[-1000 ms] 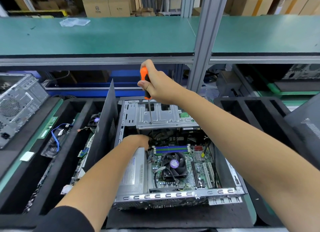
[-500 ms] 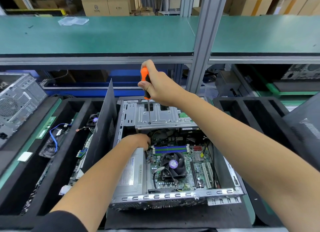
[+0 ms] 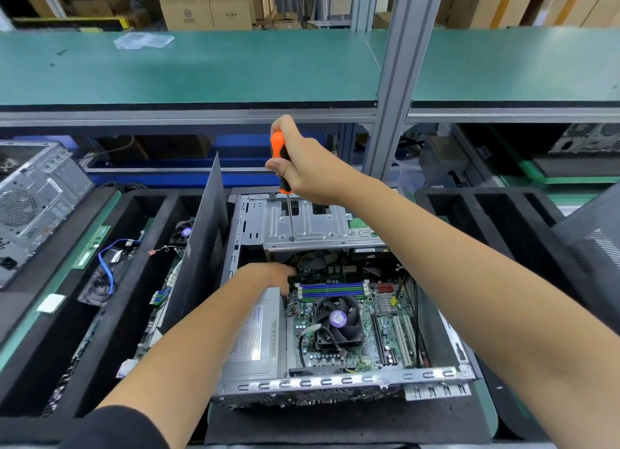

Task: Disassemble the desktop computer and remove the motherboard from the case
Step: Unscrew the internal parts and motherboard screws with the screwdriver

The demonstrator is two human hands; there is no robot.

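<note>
While the right hand [image 3: 303, 160] grips the orange-and-black screwdriver [image 3: 281, 162] upright, fingers and thumb curled round its handle, the thin shaft runs straight down through the drive cage [image 3: 312, 225] at the far end of the open case [image 3: 335, 380], and its tip appears to reach past the cage's near edge into the dark gap beneath. The left hand [image 3: 268, 276] reaches into that same gap at the far-left corner of the motherboard [image 3: 339, 351], just beside the blue and green memory slots [image 3: 330, 289]; its fingers are hidden among the cables, so whether they hold anything cannot be told. The motherboard lies flat on the case floor — cooler fan [image 3: 339, 321] mounted at its middle, power supply [image 3: 255, 338] along its left edge — and is not yet freed.

Step in hand, as judged: loosening a fastener near the board's far edge, the left hand steadying or guiding the tip. The next move calls for keeping the shaft vertical and seated in the screw head, then catching the loosened screw before it drops among the cables — the tight, shadowed gap makes slipping likely. The removed side panel [image 3: 198, 247] leans against the case's left wall.
</note>
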